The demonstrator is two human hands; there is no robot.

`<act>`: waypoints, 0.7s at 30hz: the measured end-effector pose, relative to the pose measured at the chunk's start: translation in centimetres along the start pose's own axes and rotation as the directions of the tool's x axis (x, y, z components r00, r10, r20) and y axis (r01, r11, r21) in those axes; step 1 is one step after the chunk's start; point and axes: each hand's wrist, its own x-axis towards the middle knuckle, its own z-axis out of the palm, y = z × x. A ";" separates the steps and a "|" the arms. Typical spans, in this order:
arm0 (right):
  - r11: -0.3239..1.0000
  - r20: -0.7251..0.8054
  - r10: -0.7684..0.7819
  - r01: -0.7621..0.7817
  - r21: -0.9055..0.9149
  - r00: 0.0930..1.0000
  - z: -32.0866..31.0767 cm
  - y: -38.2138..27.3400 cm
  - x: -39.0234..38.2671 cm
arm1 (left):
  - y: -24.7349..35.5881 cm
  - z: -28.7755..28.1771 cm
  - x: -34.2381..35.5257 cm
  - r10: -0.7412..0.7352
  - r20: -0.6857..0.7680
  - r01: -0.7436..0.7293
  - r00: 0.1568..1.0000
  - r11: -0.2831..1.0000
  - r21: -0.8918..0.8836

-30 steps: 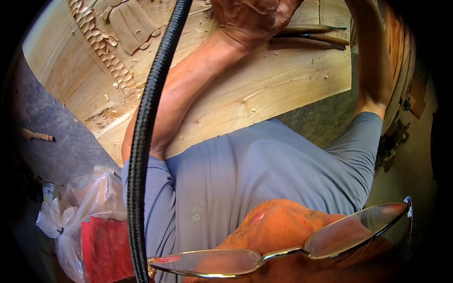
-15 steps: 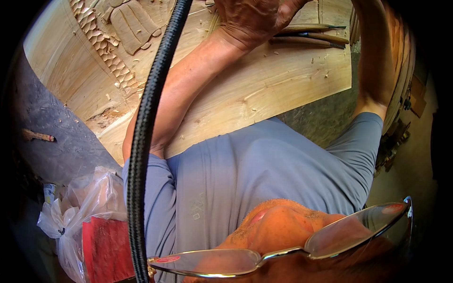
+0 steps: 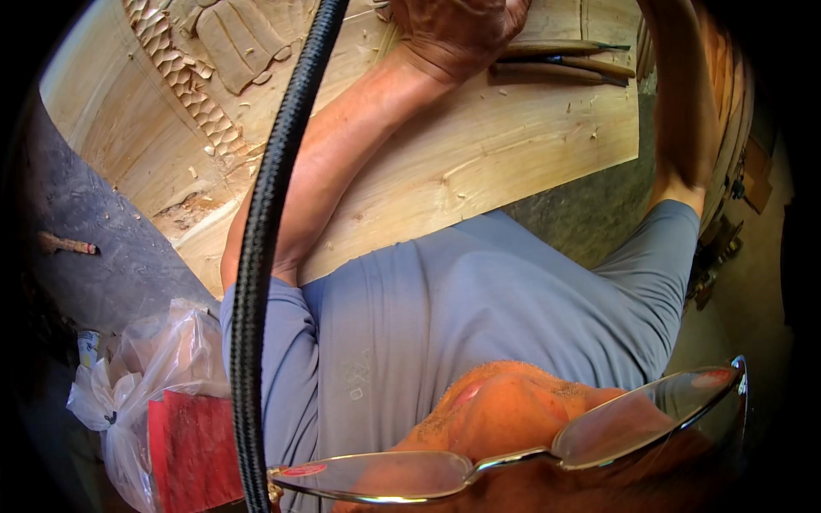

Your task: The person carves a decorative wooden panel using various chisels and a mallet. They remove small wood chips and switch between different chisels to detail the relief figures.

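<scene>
My left hand (image 3: pixel 462 32) is at the top edge, above a pale carved wooden board (image 3: pixel 530 145). The frame cuts off its fingers, so what they hold, if anything, is hidden. Its wrist rests close to the board's surface. Just right of this hand lie three slim carving tools (image 3: pixel 556 75) with wooden handles and dark metal tips, side by side. Of my right arm only the forearm (image 3: pixel 684 94) shows at the upper right, reaching past the top edge; the right hand is out of the picture.
Carved scallops (image 3: pixel 192 94) and a raised ribbed shape (image 3: pixel 239 43) stand on the board's left part, amid loose chips. A black braided cable (image 3: pixel 278 162) crosses the view. A stub-like stick (image 3: pixel 67 244) lies on the dark surface. At lower left are a plastic bag (image 3: pixel 171 342) and a red item (image 3: pixel 192 445).
My left hand has turned slightly and its thumb, earlier stretched to the right, is drawn in closer. The right forearm has shifted a little to the right. The tools lie as before.
</scene>
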 end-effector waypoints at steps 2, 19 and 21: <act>1.000 0.001 0.000 0.000 0.004 1.000 -0.1 0.0 0.0 | -0.1 0.1 0.0 0.002 0.003 -0.002 1.000 1.000 0.010; 0.999 0.034 -0.021 0.019 0.043 0.999 -0.5 0.6 0.9 | 0.3 0.1 0.5 -0.008 -0.027 0.009 1.000 0.999 0.043; 0.999 0.022 0.009 -0.010 0.046 1.000 -0.3 0.3 0.0 | 0.6 0.5 0.5 -0.004 -0.035 0.004 0.999 1.000 0.005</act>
